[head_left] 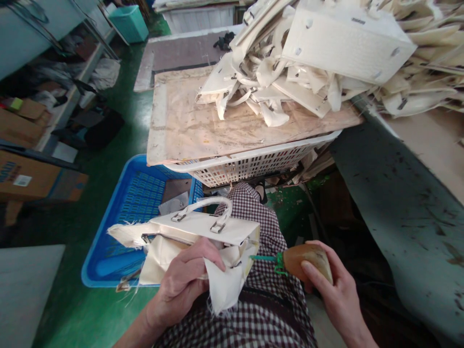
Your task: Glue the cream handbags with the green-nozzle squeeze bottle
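Left hand [188, 278] and right hand [335, 285], lower frame: bag [206, 225] and nozzled bottle [299, 260] are gripped respectively; handle [214, 199] is attached, flap [226, 285] seemingly unsecured.

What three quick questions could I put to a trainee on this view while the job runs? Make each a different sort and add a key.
1. Open question: Which of the person's hands holds the brown squeeze bottle?
2. True or false: The left hand is gripping the handle of the cream bag.
3. Multiple choice: What is piled on the board ahead of the person?
A) Cardboard boxes
B) Cream bags and parts
C) Blue baskets

Key:
1. The right hand.
2. False; it grips the body of the bag.
3. B.
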`<move>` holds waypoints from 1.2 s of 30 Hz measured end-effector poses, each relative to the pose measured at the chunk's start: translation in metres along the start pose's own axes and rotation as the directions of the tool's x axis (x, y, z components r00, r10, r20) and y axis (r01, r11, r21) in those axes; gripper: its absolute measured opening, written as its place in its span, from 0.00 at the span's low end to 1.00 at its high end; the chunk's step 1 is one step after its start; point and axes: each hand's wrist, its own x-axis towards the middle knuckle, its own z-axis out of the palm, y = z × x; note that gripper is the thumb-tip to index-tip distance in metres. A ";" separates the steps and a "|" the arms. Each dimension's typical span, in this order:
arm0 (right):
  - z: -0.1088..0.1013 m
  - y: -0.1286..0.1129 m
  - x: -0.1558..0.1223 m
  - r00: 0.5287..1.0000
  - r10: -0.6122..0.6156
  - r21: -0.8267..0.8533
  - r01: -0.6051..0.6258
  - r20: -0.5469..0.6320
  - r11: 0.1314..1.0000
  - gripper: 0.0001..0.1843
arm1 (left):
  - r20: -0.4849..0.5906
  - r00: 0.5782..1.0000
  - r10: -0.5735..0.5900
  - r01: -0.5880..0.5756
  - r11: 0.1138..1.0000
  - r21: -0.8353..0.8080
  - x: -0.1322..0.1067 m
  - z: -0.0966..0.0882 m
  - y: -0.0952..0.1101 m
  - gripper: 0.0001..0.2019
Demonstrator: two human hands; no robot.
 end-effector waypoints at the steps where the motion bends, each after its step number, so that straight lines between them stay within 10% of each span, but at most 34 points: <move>1: 0.000 0.002 0.001 1.000 -0.014 -0.016 0.013 -0.006 1.000 0.30 | 0.002 1.000 0.005 -0.005 1.000 0.000 0.000 0.000 0.000 0.11; 19: 0.002 0.006 0.002 0.992 -0.070 -0.055 0.065 -0.104 0.996 0.30 | 0.012 1.000 0.016 -0.016 1.000 0.013 0.001 0.001 0.000 0.10; 36: -0.003 -0.002 -0.002 0.987 0.133 0.153 -0.146 0.093 0.977 0.29 | 0.016 0.999 0.030 -0.030 0.999 0.012 0.002 0.003 -0.002 0.10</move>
